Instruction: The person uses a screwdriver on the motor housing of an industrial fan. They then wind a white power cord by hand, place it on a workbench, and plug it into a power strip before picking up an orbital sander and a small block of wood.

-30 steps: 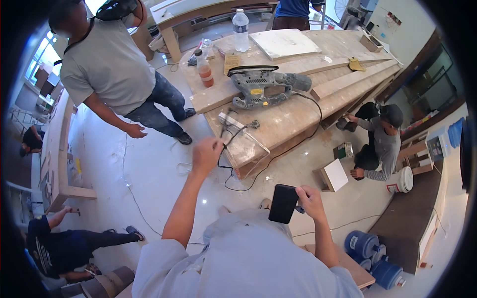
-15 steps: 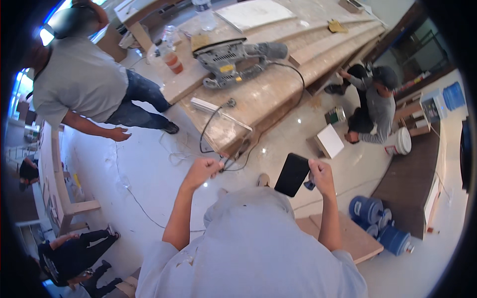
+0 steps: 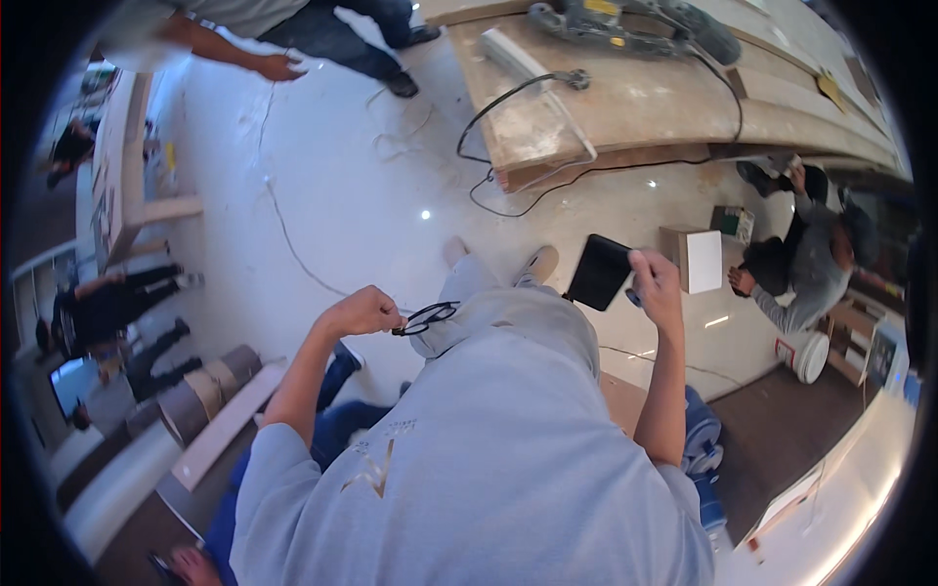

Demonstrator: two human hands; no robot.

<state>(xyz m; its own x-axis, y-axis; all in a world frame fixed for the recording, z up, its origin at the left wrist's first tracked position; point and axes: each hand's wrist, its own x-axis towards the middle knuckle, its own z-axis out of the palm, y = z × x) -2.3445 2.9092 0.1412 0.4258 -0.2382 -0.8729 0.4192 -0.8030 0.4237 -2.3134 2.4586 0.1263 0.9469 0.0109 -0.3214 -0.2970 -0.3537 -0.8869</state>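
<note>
My left hand [image 3: 365,311] is closed, its fingertips pinching a thin black looped cable [image 3: 430,314] in front of my waist. The loop could also pass for a glasses frame; its exact kind is hard to make out. On the other side, my right hand [image 3: 657,285] grips the edge of a flat black rectangular device [image 3: 600,272], like a phone or small tablet. A small dark object [image 3: 634,297] shows under those fingers, its kind hidden. Both hands are raised before my grey shirt, above my shoes [image 3: 537,265].
A dusty wooden workbench [image 3: 625,117] stands ahead, bearing a grey power sander [image 3: 616,31] and a black power cord [image 3: 508,96]. One person stands far left; another crouches at right by a white-topped box [image 3: 701,260] and a white bucket [image 3: 803,357]. A thin cord [image 3: 283,220] crosses the floor.
The view has tilted down, so the bench and sander sit higher and farther right. The black loop in my left hand now shows plainly, apart from the bench cords. My right hand keeps the device.
</note>
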